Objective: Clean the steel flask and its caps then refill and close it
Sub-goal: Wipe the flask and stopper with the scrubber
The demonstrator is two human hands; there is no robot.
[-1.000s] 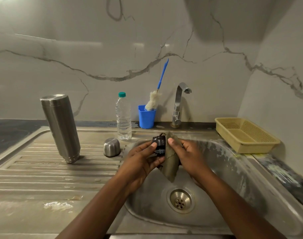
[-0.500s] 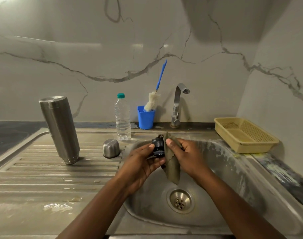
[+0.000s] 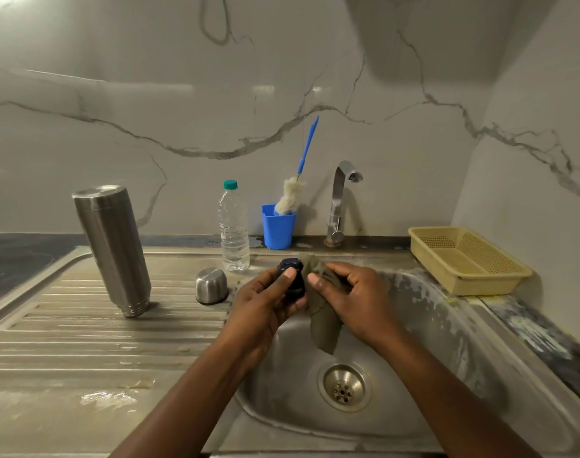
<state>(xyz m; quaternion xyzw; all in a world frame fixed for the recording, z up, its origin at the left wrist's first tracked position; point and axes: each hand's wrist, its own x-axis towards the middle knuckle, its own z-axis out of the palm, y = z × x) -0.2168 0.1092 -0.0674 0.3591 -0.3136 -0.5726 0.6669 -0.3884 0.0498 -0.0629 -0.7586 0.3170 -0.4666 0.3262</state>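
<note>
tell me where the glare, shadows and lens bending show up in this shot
Head view: a pale glare streak crosses the wall; a broad shadow darkens its upper right; the wide lens seems to tilt the flask left; a wet patch glints on the drainboard; the cap and cloth look slightly soft.

Back wall (image 3: 149, 94): glossy white marble-look slabs, grey veins (image 3: 199, 153) running across. Side wall (image 3: 529, 143) the same, meets it in a corner on the right. Soft light glare (image 3: 143, 85) on the back wall, broad shadow (image 3: 430, 38) at upper right. Dark stone surface (image 3: 14, 259) with an inset stainless sink: ribbed drainboard (image 3: 100, 325) left with wet patches, stained basin (image 3: 447, 325) right with a round drain (image 3: 344, 387). Chrome tap (image 3: 339, 200) behind the basin. Dark cable loop (image 3: 212, 28) hangs at the top.
</note>
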